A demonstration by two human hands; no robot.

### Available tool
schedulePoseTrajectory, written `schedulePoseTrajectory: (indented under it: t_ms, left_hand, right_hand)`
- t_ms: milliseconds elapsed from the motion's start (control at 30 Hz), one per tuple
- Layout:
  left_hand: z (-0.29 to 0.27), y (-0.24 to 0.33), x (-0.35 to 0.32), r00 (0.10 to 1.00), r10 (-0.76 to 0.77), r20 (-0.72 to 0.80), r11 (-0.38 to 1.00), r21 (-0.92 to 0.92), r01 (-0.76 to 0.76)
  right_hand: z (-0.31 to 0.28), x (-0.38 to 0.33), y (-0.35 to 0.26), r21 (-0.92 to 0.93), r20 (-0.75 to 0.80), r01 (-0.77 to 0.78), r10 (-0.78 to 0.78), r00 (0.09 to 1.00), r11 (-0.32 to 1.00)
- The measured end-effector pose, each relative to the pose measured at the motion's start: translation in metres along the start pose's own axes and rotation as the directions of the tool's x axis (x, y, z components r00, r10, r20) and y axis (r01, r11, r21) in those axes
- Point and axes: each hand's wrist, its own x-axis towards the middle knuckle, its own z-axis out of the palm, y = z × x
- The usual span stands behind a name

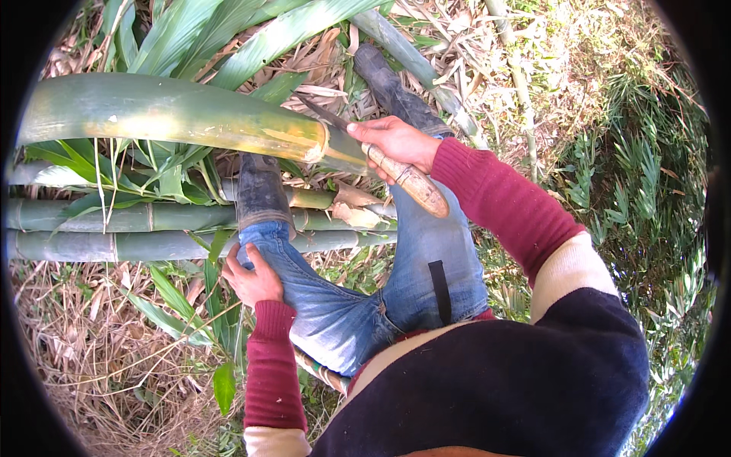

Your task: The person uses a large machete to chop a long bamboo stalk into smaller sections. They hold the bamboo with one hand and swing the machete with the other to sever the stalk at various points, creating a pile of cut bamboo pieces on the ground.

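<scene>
My right hand (396, 145) is closed round the wooden handle of a knife (415, 186), its narrow dark blade pointing up and to the left. The blade passes over the near end of a thick green bamboo stem (183, 110), close to a ringed joint with yellow, scraped-looking patches. Whether the blade touches the stem I cannot tell. My left hand (255, 280) rests on the blue jeans (320, 297) at my left knee, thumb and fingers apart, with nothing seen in it. The bamboo stem's far left end runs out toward the rim of the view.
Several thinner bamboo poles (99, 245) lie side by side under my left boot (261, 190). My right boot (388, 80) is stretched out beside another slanting pole (419, 65). Broad green leaves (190, 38) and dry litter cover the far ground; leafy plants (647, 175) grow at right.
</scene>
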Motion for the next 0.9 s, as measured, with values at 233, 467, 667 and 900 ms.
schedulePoseTrajectory:
  t_ms: [233,467,667,900]
  left_hand:
    - [0.001,0.002,-0.001,1.000,-0.018,0.021,1.000,0.011,0.018]
    - [0.005,-0.003,-0.002,1.000,0.015,-0.008,1.000,0.014,-0.015]
    - [0.007,-0.002,-0.002,1.000,0.004,0.009,0.999,-0.037,-0.003]
    - [0.007,0.000,-0.005,0.999,-0.036,0.005,0.999,-0.035,0.036]
  right_hand:
    - [-0.013,0.007,-0.032,0.028,0.115,-0.012,0.009,0.993,1.000]
    - [-0.002,0.024,-0.037,-0.054,0.118,-0.011,0.017,0.993,0.999]
    - [-0.005,-0.002,-0.068,0.007,0.166,0.024,-0.025,0.986,1.000]
    - [-0.002,0.021,-0.048,-0.292,0.007,-0.159,0.169,0.986,0.943]
